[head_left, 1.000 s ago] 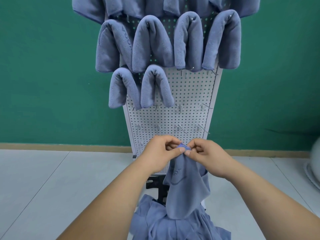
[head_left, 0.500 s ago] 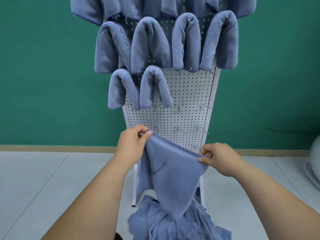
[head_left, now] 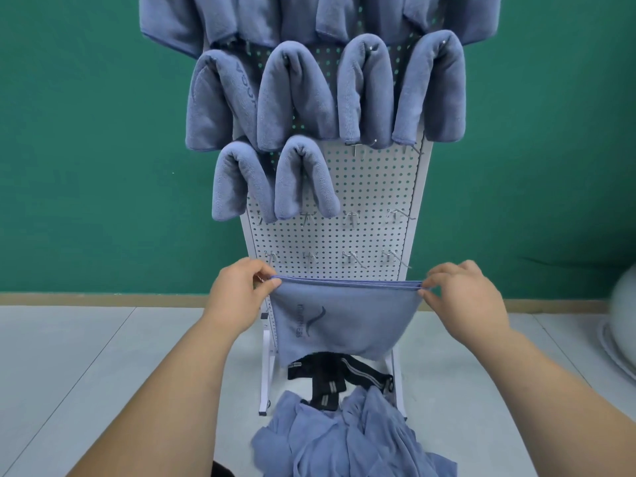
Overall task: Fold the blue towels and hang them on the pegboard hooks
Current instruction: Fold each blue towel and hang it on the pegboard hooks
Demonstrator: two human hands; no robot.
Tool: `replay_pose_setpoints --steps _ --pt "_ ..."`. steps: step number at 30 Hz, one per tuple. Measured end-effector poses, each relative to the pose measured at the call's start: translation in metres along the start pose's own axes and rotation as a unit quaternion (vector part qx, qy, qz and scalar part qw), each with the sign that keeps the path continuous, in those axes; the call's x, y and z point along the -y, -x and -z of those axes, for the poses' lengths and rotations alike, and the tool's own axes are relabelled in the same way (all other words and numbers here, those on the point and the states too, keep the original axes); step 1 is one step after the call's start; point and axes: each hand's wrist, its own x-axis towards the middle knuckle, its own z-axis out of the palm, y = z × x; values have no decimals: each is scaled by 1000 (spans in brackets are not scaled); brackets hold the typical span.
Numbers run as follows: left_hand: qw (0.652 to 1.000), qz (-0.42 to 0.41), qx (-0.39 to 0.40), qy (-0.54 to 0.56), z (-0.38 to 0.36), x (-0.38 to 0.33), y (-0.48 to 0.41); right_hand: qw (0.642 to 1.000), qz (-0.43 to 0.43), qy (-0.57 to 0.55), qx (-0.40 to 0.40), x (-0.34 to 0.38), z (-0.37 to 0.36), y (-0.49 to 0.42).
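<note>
Green wall (head_left: 69, 132) is filling the backdrop. Tan baseboard (head_left: 103, 299) is running along its foot, meeting pale grey tiled floor (head_left: 86, 356). Blurred white object (head_left: 623, 325) is showing at right edge.

One wide-angle camera, worn on the head, faces forward and slightly down, near the pegboard (head_left: 364, 187) at frame centre; the left hand (head_left: 237, 294) and right hand (head_left: 464, 294) enter from the lower edge.
</note>
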Motion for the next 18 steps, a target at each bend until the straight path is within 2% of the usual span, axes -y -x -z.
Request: replay_pose_setpoints --steps 4,11,16,18 --pt "999 30 9 -5 -1 0 0 999 -35 -38 -9 8 6 1" --pt "999 44 10 -23 -5 3 -1 987 -53 -120 -91 14 14 -1" --pt "998 56 -3 -34 -7 6 -3 998 -14 -57 0 15 7 -2" --pt "997 66 -9 -38 -6 9 -3 991 -26 -124 35 15 6 -2"
